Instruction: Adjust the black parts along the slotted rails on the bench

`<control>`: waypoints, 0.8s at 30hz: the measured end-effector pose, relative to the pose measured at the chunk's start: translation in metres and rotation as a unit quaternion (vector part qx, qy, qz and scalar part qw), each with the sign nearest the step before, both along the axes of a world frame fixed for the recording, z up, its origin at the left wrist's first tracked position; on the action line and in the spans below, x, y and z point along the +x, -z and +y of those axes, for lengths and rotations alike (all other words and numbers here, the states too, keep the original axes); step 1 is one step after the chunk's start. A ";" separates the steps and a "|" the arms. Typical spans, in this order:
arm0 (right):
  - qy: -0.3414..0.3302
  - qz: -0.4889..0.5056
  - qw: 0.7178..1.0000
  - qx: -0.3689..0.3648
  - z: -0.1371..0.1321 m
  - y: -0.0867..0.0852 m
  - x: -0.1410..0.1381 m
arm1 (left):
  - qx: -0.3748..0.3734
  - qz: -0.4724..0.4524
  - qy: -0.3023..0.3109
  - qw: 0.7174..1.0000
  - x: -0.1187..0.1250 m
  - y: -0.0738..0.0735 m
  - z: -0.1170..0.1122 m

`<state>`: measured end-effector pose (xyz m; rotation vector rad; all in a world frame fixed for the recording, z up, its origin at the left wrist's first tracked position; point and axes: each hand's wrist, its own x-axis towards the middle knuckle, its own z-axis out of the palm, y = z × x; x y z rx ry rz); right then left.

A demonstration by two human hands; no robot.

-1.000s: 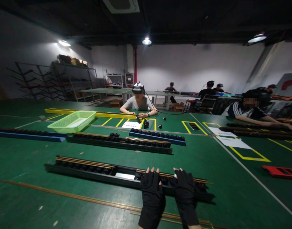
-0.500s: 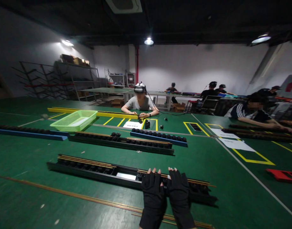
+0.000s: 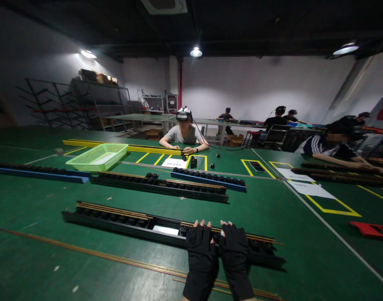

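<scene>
The dark channel (image 3: 160, 237) lies on the counter (image 3: 304, 251) directly ahead of the person, crosswise, probably so both hands can reach it easily. Black blocks (image 3: 114, 217) line it, broken by a gap showing a white surface (image 3: 165, 230); brass rods (image 3: 116, 210) lie along the blocks on both sides, apparently kept straight by the row. Left hand (image 3: 202, 253) and right hand (image 3: 233, 246), in fingerless gloves, rest side by side over the right-hand section, seemingly to steady or press it. Their fingers are fairly close together, reaching across the rods; whether they grip anything I cannot tell. Loose rods (image 3: 128, 261) lie nearer the person, perhaps for easy reach. Beyond the channel sit another dark channel (image 3: 160, 190), a blue channel (image 3: 210, 182) and a green basket (image 3: 87, 166).
</scene>
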<state>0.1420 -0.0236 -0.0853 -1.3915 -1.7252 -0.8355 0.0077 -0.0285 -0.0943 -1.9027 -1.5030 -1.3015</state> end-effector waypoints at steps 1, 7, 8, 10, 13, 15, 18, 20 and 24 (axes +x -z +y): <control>0.000 0.002 1.000 0.002 0.000 0.000 0.000 | 0.002 0.000 0.001 1.000 0.000 -0.001 0.000; 0.001 0.005 1.000 -0.003 0.000 0.002 0.000 | -0.006 -0.006 -0.004 1.000 0.002 -0.003 -0.002; 0.001 0.006 1.000 -0.008 -0.001 0.002 0.000 | -0.010 -0.007 -0.006 1.000 0.002 -0.003 -0.002; -0.002 0.007 1.000 -0.018 -0.002 0.002 0.000 | -0.018 -0.010 -0.006 1.000 0.003 -0.002 -0.003; -0.004 0.009 1.000 -0.021 -0.002 0.000 0.000 | -0.023 -0.012 -0.006 1.000 0.003 -0.001 -0.003; 0.002 0.008 1.000 -0.015 -0.002 -0.001 0.000 | -0.020 -0.010 -0.007 1.000 0.004 0.000 -0.002; 0.007 -0.001 1.000 -0.014 -0.003 -0.004 -0.001 | -0.016 -0.011 -0.012 1.000 0.005 0.000 -0.002; 0.006 -0.006 1.000 -0.018 -0.003 -0.005 -0.002 | -0.019 -0.013 -0.016 1.000 0.005 -0.001 -0.002; 0.006 -0.010 1.000 -0.017 -0.004 -0.004 -0.001 | -0.016 -0.018 -0.008 1.000 0.006 -0.003 -0.003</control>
